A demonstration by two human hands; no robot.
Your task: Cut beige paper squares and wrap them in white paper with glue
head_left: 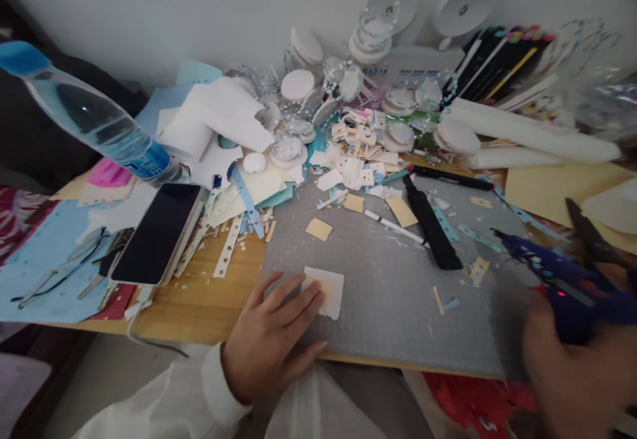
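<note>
My left hand (271,339) lies flat on the grey cutting mat (388,293), fingers spread, its fingertips pressing a small pale paper square (329,291). My right hand (580,366), blurred at the lower right, grips a dark blue glue gun (557,273) whose nozzle points left over the mat's right side. A small red light shows on the gun's body. The gun's tip hangs apart from the paper square.
A black craft knife (430,225), a white pen (393,227) and paper scraps lie on the mat. A phone (158,232) and a water bottle (94,121) sit at left. Round white discs, cut paper and markers (502,61) pile along the back. Scissors (594,240) rest at right.
</note>
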